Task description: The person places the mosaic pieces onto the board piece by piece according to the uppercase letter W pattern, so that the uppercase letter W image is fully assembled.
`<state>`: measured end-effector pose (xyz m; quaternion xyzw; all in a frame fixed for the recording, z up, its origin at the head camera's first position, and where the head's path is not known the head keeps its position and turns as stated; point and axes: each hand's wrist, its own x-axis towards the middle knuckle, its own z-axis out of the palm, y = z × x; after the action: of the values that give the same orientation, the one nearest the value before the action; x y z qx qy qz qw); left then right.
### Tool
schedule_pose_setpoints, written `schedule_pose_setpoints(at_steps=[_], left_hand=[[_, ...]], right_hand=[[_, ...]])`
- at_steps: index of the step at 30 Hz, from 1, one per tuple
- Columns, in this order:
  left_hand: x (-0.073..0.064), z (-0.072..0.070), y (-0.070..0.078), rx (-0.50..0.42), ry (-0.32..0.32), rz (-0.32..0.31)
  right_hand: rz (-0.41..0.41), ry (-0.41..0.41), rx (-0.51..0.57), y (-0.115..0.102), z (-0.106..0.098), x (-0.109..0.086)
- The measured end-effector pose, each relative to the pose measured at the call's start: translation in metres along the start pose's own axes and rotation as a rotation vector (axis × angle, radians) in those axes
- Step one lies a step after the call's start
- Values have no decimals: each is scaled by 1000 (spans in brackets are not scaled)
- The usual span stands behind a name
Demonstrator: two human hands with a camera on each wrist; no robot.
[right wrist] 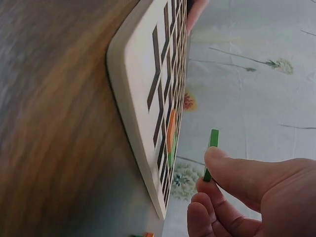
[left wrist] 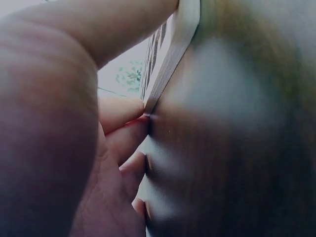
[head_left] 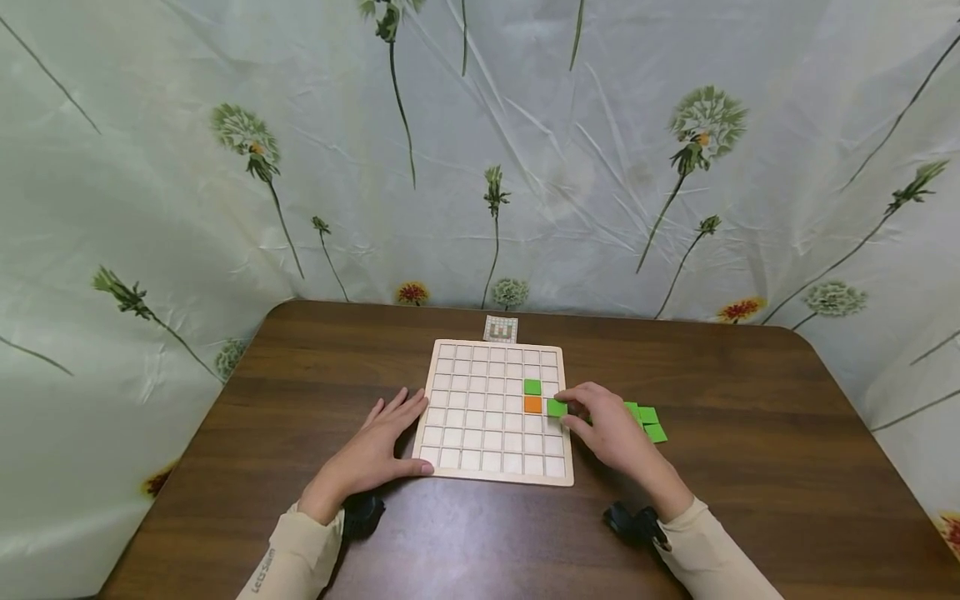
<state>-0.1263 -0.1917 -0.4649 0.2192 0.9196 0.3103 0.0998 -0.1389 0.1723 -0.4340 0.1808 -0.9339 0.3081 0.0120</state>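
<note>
A pale wooden grid board (head_left: 480,433) lies on the table, divided into small square cells. One green tile (head_left: 532,387) and, just below it, an orange tile (head_left: 532,404) sit in cells right of the middle. My right hand (head_left: 611,425) pinches another green tile (head_left: 556,408) between thumb and fingers, held over the board's right edge. In the right wrist view this pinched tile (right wrist: 213,139) stands edge-on, raised off the board. My left hand (head_left: 375,446) lies along the board's left side, fingers extended, its thumb touching the lower left corner and its fingertips at the edge.
Several loose green tiles (head_left: 651,423) lie on the brown table (head_left: 735,467) to the right, partly behind my right hand. A small card with a grid pattern (head_left: 500,329) lies beyond the board's far edge. Flower-printed cloth (head_left: 562,167) hangs behind the table.
</note>
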Motion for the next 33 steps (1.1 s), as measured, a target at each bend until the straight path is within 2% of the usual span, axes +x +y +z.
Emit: schedule_pose_setpoints(at_steps=[9, 20, 33], left_hand=[[-1, -3, 0, 6, 2, -8], [0, -1, 0, -1, -2, -1], [-1, 1, -2, 0, 0, 3]], right_hand=[[-13, -25, 11, -8, 10, 6], [23, -83, -15, -10, 19, 6], [-5, -110, -28, -12, 21, 11]])
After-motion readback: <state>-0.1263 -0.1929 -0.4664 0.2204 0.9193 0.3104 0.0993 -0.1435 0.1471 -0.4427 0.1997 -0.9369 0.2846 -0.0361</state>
